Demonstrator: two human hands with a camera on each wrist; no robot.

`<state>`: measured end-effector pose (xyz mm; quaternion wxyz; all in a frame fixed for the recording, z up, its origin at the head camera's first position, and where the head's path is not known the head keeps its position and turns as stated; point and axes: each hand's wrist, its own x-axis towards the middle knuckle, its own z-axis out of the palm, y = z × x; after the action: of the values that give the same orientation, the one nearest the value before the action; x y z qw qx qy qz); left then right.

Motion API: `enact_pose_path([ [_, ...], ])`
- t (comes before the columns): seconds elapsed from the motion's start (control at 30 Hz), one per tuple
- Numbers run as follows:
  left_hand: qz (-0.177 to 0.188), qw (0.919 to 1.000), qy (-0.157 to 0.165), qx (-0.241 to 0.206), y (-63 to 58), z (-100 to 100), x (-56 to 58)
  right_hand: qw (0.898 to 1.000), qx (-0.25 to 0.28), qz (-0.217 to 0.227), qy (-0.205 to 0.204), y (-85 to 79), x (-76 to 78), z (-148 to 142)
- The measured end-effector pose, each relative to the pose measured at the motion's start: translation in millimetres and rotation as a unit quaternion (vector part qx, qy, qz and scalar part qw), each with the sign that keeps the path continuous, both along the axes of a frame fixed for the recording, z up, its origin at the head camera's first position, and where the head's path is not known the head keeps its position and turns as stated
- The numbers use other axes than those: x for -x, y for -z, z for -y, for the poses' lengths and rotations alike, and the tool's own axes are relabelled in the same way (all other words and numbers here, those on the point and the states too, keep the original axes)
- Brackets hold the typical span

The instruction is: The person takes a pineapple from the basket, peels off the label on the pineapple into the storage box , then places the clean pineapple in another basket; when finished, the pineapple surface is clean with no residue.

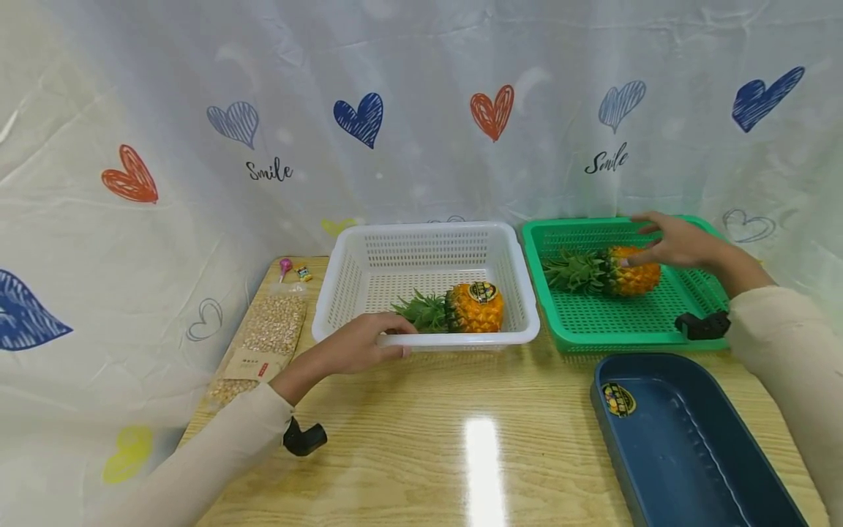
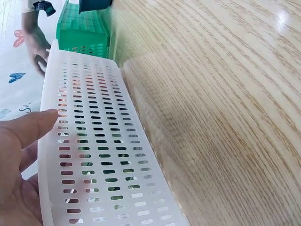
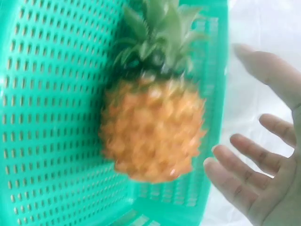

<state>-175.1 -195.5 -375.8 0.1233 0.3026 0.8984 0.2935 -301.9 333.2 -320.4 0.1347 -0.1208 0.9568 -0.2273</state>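
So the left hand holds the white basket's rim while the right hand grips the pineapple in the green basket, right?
Not quite. The right hand is not gripping the pineapple in the green basket: the right wrist view shows that hand open, apart from the fruit. The left hand does hold the white basket's rim.

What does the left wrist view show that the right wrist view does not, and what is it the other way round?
Only the left wrist view: the left hand gripping the rim of the white basket, that basket's slotted outer wall, the wood grain of the table, and part of a dark blue tray.

Only the right wrist view: the whole pineapple, slightly blurred, lying in the green basket.

Both: the green basket, the right hand and the pale curtain.
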Motion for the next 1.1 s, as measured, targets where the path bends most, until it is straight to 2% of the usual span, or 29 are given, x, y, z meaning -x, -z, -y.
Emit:
enact_pose_path([
  [0.33, 0.006, 1.0000, 0.000, -0.005, 0.0, 1, 0.1, 0.997, 0.041, -0.022, -0.057, -15.3, -15.8, 47],
  [0.8, 0.012, 0.9997, 0.009, -0.020, 0.8, 2, -0.2, 0.987, 0.064, -0.003, -0.150, -20.3, -42.8, 109],
  [1.1, 0.007, 0.9996, 0.001, -0.028, -3.1, 7, -1.8, 0.977, 0.086, 0.019, -0.193, -25.6, -50.1, 139],
])
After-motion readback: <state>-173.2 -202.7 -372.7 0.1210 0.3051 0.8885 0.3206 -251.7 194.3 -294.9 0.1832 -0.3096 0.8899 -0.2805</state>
